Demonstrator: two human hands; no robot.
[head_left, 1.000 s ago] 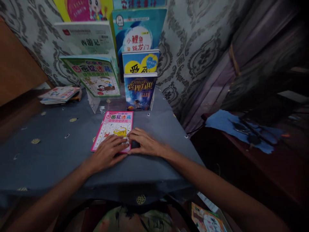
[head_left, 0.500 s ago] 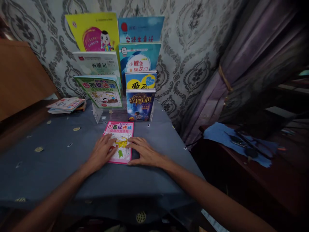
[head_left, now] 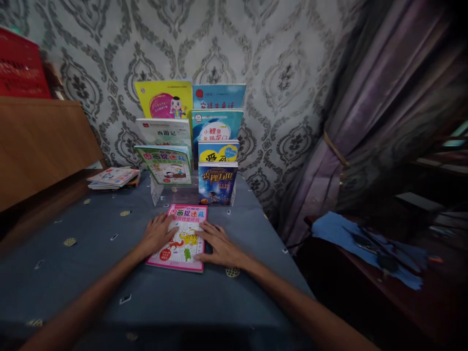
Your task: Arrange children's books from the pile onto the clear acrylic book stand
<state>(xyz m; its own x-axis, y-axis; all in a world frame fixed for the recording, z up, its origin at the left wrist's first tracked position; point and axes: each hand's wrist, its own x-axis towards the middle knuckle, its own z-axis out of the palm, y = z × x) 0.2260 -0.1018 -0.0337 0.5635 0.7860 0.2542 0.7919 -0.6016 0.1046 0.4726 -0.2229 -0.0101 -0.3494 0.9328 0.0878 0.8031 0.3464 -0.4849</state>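
Note:
A pink-bordered picture book lies on the cloth-covered table, its cover showing a yellow striped cat and Chinese lettering. My left hand rests along the book's left side, with the fingers spread and the thumb over the cover. At the right edge, my right hand lies with its fingers stretched onto the cover and its thumb apart from them near the lower right. Just behind the book stands a clear book rack. It holds a green picture book, a dark blue book and several others.
A small pile of books lies at the table's back left, beside a wooden cabinet bearing a red box. To the right, a tied curtain hangs near a dark red surface with a blue cloth.
The view has tilted up, bringing the red box in and placing the rack lower in the picture. More of the pink book's cover shows between my hands, which sit slightly farther apart.

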